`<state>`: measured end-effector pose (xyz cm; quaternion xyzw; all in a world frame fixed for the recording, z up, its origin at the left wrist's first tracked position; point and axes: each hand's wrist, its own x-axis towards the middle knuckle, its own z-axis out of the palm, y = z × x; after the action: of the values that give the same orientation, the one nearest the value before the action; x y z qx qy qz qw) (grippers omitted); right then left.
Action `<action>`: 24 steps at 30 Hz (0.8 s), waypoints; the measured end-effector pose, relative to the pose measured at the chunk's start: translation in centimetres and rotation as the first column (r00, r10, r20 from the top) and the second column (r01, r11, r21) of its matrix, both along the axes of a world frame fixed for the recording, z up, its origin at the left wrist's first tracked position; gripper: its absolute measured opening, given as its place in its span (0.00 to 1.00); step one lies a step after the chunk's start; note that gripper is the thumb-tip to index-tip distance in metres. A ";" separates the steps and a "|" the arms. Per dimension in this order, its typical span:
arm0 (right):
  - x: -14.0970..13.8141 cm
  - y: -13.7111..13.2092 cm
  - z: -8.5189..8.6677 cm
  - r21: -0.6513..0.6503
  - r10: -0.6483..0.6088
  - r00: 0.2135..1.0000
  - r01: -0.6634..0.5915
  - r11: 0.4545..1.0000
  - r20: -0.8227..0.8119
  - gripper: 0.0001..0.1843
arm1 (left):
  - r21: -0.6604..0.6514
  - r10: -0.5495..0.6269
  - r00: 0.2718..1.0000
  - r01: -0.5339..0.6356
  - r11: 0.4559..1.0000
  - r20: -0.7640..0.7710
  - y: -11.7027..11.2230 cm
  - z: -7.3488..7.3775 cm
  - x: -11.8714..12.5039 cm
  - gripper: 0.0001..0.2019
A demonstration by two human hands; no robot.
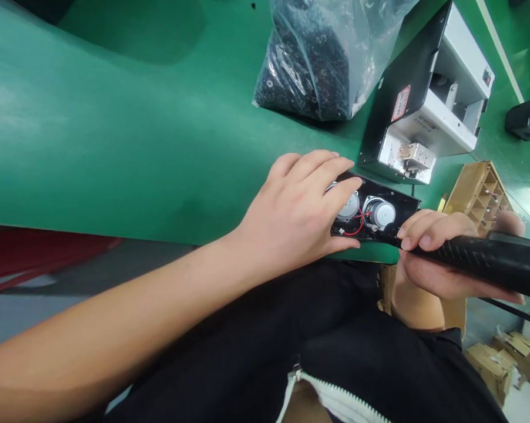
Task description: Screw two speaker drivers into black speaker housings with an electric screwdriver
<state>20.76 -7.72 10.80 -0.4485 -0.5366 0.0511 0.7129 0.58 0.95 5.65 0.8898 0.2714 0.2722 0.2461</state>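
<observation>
Under the left fingers (345, 191): speaker housing (403, 207), smooth, semi-gloss, apparently plastic. Between left and right fingers (445, 228): speaker driver (383, 215), satin grey metal. Within the right fingers: electric screwdriver (480, 257), black plastic, ribbed grip. Beyond the left fingertips: parts bag (311, 67), glossy, wrinkled transparent film; benchtop machine (448, 123), smooth satin sheet metal. Around the left fingers: benchtop (115, 135), smooth, glossy green.

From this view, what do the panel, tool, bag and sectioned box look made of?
Panel: smooth black; plastic or coated metal, can't tell.
Tool: probably black plastic, going by the textured grip.
Bag: clear plastic film; glossy, wrinkled, dark contents showing through.
Box: likely cardboard; dull brown walls.
</observation>
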 end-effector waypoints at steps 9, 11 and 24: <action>0.3 0.2 -0.1 0.024 0.046 0.999 -0.046 0.999 -0.016 0.45 | -0.017 -0.015 1.000 0.015 1.000 0.006 0.2 0.0 0.0 0.45; 0.4 0.3 -0.1 0.028 0.046 0.999 -0.045 0.999 -0.026 0.46 | -0.012 -0.018 1.000 0.018 1.000 0.013 0.1 -0.1 0.0 0.46; 0.9 0.1 -0.3 -0.018 -0.021 1.000 0.021 1.000 -0.014 0.42 | -0.026 -0.013 1.000 0.013 1.000 0.002 0.1 -0.1 0.0 0.46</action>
<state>21.63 -7.63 10.47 -0.4601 -0.5262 0.0516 0.7133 0.59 1.09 5.60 0.8879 0.2689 0.2680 0.2597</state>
